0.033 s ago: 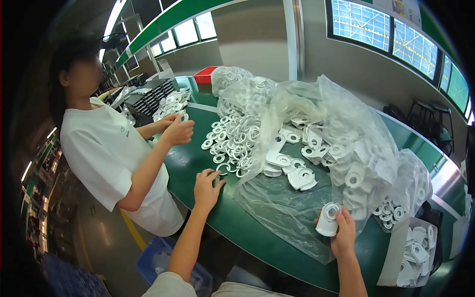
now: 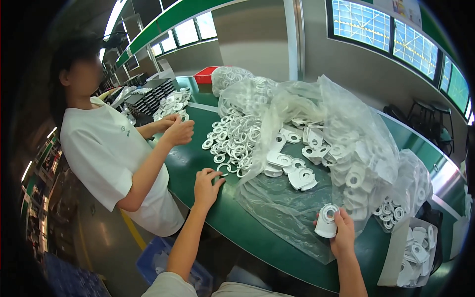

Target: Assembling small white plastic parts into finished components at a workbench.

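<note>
My right hand (image 2: pixel 343 231) grips a white plastic part (image 2: pixel 325 228) with a flat, flared lower end and a round, ringed opening at the top. It holds the part above the clear plastic sheet at the near right. At the near edge of the ring pile (image 2: pixel 236 136), my left hand (image 2: pixel 207 188) reaches over the green table, thumb and forefinger apart. Its fingertips touch or partly cover a loose white ring (image 2: pixel 219 167). More white plastic parts (image 2: pixel 301 178) like the held one lie on and inside the large clear bag (image 2: pixel 361 119).
At my left, a person in a white shirt (image 2: pixel 114 163) works with both hands raised over the table (image 2: pixel 188 163). An open box of white parts (image 2: pixel 396 257) stands at the right edge. Beyond are bagged rings (image 2: pixel 230 79) and a red bin (image 2: pixel 204 75). A blue crate (image 2: pixel 151 257) sits below.
Hardly anything differs. The part in my right hand has tilted and shifted very slightly, and my left fingertips have moved slightly at the loose ring.
</note>
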Motion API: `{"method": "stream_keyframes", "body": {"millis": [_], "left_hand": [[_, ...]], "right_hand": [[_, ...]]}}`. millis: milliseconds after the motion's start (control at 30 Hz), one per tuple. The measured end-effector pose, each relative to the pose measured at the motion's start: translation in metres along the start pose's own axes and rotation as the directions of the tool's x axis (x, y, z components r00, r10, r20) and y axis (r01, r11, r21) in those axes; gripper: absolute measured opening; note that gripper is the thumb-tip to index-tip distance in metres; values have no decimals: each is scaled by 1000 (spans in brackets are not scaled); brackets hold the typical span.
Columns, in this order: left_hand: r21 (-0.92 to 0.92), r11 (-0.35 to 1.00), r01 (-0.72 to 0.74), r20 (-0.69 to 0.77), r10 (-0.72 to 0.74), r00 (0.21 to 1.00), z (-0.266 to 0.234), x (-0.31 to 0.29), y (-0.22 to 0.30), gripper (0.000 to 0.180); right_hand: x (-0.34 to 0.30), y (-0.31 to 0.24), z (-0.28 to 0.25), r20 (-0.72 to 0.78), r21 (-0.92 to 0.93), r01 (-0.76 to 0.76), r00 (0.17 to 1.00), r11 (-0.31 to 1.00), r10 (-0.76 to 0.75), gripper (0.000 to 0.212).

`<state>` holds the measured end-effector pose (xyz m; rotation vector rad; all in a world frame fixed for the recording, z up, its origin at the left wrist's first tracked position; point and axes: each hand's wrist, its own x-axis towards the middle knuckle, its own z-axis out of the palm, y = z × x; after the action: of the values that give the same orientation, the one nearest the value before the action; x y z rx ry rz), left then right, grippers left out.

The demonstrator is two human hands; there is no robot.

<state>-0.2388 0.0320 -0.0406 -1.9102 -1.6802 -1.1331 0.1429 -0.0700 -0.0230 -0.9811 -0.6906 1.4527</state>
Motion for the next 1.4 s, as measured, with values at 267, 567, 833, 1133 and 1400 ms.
{"method": "stream_keyframes", "body": {"millis": [267,567,833,1133,1400], "left_hand": [[-110,983,-147,-59,142,988,-11,10,33,8],[-733,498,464,450,-158,879,-2,80,112,7],[-687,161,708,724,225,652,27,64,198,12],[-528,114,842,804,386,452,46,12,227,12],[-507,175,844,831,359,425,40,10,233,13]], "right_hand": [[-3,0,1,58,-8,-74,995,997,75,27],[-1,-2,-3,30,22,-154,988,988,153,38],[1,-10,-6,37,68,-125,992,990,123,39],[2,-6,-10,39,147,-83,996,986,78,37],[3,-6,-10,11,122,-97,995,988,97,33]]}}
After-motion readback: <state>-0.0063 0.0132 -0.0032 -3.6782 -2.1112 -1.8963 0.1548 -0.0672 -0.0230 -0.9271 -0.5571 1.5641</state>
